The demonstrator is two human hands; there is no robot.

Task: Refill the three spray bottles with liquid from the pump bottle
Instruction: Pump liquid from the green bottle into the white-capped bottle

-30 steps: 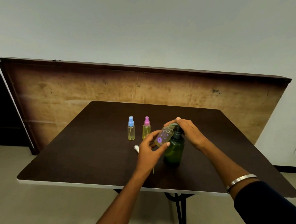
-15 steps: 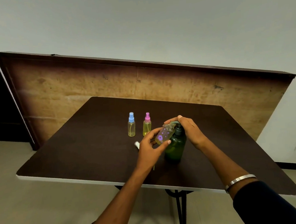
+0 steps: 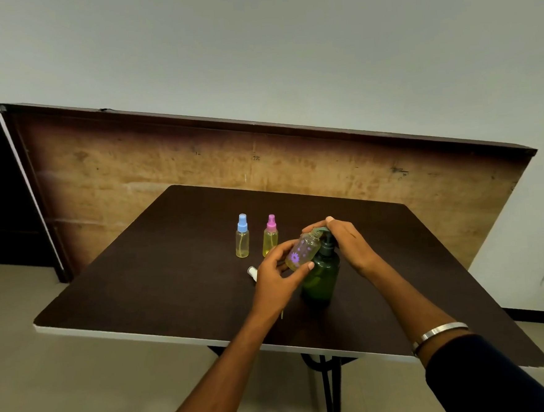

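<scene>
A dark table (image 3: 160, 278) is seen from above, with a worn wooden board (image 3: 133, 170) stood on edge behind it against a pale wall (image 3: 253, 46). Near the table's middle a green pump bottle (image 3: 322, 276) is stood upright. Its pump head is covered by the right hand (image 3: 347, 245), whose fingers are curled over the top and pressed onto it; a metal bangle (image 3: 437, 334) is worn on that wrist. An uncapped spray bottle (image 3: 301, 252), clear with purple flower prints and some yellowish liquid inside, is gripped by the left hand (image 3: 277, 278) between thumb and fingers, tilted with its open neck held up against the pump's spout. To the left, two capped spray bottles are stood upright just beside each other, well clear of the hands: a blue-capped bottle (image 3: 242, 237) and a pink-capped bottle (image 3: 270, 236), both holding yellowish liquid. A small white sprayer cap (image 3: 252, 271) is laid on the table just left of the left hand.
</scene>
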